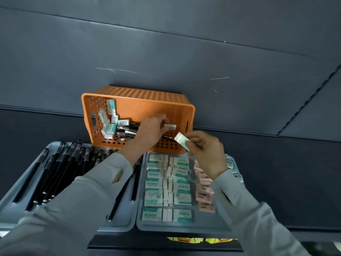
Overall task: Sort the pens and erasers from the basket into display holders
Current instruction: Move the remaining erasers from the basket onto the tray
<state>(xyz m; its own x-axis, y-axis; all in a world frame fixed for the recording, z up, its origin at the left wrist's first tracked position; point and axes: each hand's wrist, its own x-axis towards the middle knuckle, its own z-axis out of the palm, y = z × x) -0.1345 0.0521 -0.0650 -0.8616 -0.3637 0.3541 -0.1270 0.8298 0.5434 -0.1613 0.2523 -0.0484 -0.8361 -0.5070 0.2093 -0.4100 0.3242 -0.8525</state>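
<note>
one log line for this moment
left hand grips white eraser inside orange basket | right hand pinches green-white eraser near basket front | pen tray holds black pens | eraser tray part filled

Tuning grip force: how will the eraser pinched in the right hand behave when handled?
Probably stiff and light: the eraser holds a crisp block shape, pinched by the right hand alone. Flat faces suggest it won't roll. Its sleeve may be slippery.

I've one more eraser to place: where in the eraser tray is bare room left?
Bare floor shows at the near right corner of the grey plastic eraser tray, between the column of pink-sleeved erasers and the near rim. The rows of green-and-white sleeved erasers crowd the left and middle.
</note>
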